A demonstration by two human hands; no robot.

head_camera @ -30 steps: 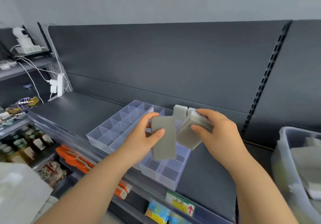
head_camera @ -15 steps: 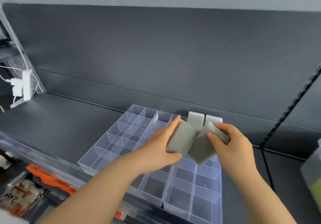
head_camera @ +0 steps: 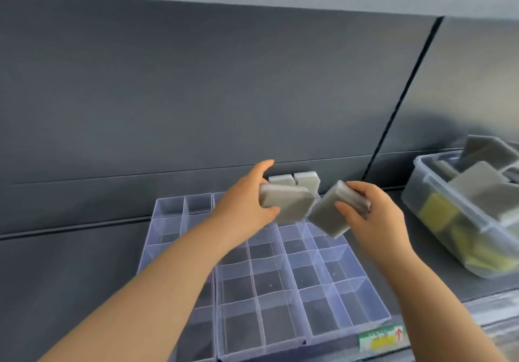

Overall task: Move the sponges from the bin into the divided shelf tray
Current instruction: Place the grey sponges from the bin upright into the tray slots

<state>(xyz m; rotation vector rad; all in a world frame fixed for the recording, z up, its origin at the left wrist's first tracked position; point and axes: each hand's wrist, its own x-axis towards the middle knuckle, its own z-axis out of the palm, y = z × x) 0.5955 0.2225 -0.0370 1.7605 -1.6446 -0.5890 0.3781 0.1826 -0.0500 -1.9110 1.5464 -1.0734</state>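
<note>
My left hand (head_camera: 241,207) grips one grey sponge (head_camera: 289,203) above the back rows of the clear divided tray (head_camera: 280,285). My right hand (head_camera: 370,218) holds a second grey sponge (head_camera: 328,215) tilted downward, just right of the first, over the tray's back right cells. Two grey sponges (head_camera: 295,180) stand upright in the tray's back row, behind the held ones. The clear bin (head_camera: 460,221) at the right holds several grey and yellow sponges.
The tray lies on a dark shelf (head_camera: 70,263) with a dark back panel (head_camera: 196,94) close behind it. A green and yellow price label (head_camera: 382,339) sits on the shelf's front edge. The bin stands on the shelf to the tray's right.
The view has swung right and nearer, bringing the bin back into sight. Both hands have moved toward the tray's back, and the two held sponges have drawn slightly apart.
</note>
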